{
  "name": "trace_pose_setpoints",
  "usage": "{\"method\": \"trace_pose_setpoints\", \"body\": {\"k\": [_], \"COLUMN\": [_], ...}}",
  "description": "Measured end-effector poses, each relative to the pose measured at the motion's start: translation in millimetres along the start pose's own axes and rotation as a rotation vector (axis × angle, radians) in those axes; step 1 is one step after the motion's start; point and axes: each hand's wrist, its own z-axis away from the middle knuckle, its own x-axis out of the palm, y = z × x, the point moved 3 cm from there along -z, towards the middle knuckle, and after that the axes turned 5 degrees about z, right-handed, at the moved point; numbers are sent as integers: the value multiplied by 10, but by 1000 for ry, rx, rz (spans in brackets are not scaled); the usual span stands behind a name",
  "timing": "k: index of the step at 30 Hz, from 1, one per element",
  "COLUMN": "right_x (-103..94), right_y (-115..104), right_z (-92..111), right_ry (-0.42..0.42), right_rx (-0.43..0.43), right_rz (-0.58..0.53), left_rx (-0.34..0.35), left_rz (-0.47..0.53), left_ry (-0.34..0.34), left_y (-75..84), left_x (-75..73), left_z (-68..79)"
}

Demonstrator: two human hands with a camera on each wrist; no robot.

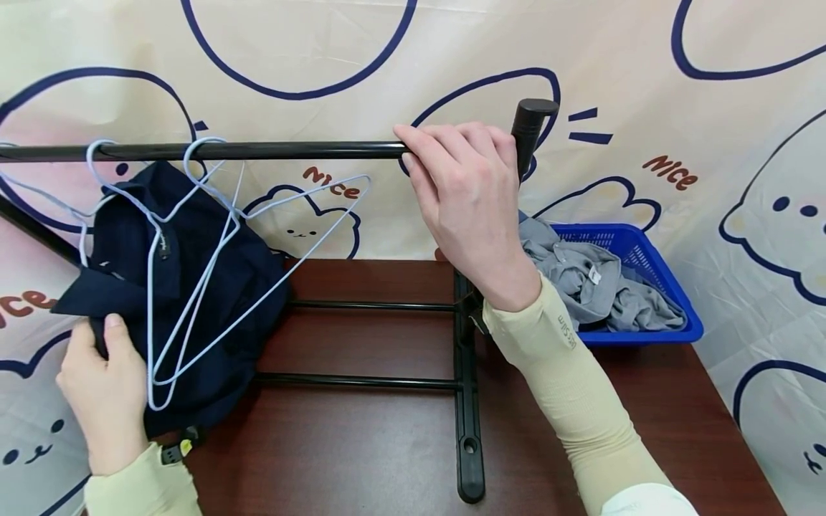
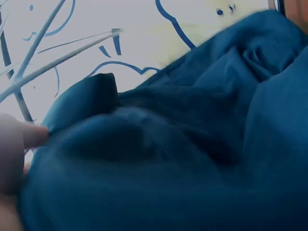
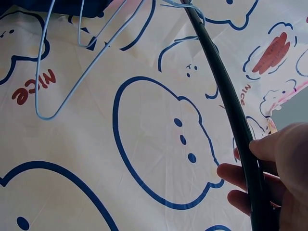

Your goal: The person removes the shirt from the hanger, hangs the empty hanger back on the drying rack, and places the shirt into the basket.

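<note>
A navy shirt (image 1: 219, 322) with a collar hangs bunched at the left below the rack's black rail (image 1: 310, 150). My left hand (image 1: 103, 390) pinches its edge between thumb and fingers; in the left wrist view the dark cloth (image 2: 211, 183) covers most of the picture. Several light blue wire hangers (image 1: 369, 179) hook over the rail, and some cross in front of the shirt. Near the rail's right end, my right hand (image 1: 471, 193) grips the rail with curled fingers, as the right wrist view also shows on the dark bar (image 3: 221, 82).
The rack's black foot (image 1: 470, 459) and two crossbars stand on a brown table (image 1: 323, 444). At the back right, a blue basket (image 1: 687, 326) holds a crumpled grey garment (image 1: 574, 276). A cartoon-printed cloth (image 1: 619, 43) hangs behind.
</note>
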Motion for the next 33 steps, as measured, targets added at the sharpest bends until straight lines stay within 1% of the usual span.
{"method": "trace_pose_setpoints", "body": {"k": [3, 9, 12, 15, 20, 23, 27, 33], "right_x": [3, 12, 12, 10, 10, 11, 15, 15], "right_y": [2, -6, -7, -5, 0, -1, -2, 1], "right_z": [-6, -15, -11, -6, -2, 0, 6, 11], "right_ry": [6, 11, 6, 5, 3, 5, 5, 6], "right_rx": [-6, -17, -6, 0, 2, 1, -1, -2], "right_rz": [2, 6, 1, 3, 2, 0, -1, -1], "left_rx": [20, 128, 158, 155, 115, 96, 110, 127], "left_rz": [36, 65, 78, 85, 54, 53, 59, 81], "left_ry": [5, 104, 132, 145, 161, 175, 199, 240], "left_y": [9, -9, -9, 3, 49, 95, 151, 180], "left_x": [21, 34, 34, 30, 6, -10, -37, -85], "left_z": [-1, 26, 28, 27, 24, 39, 65, 82]}}
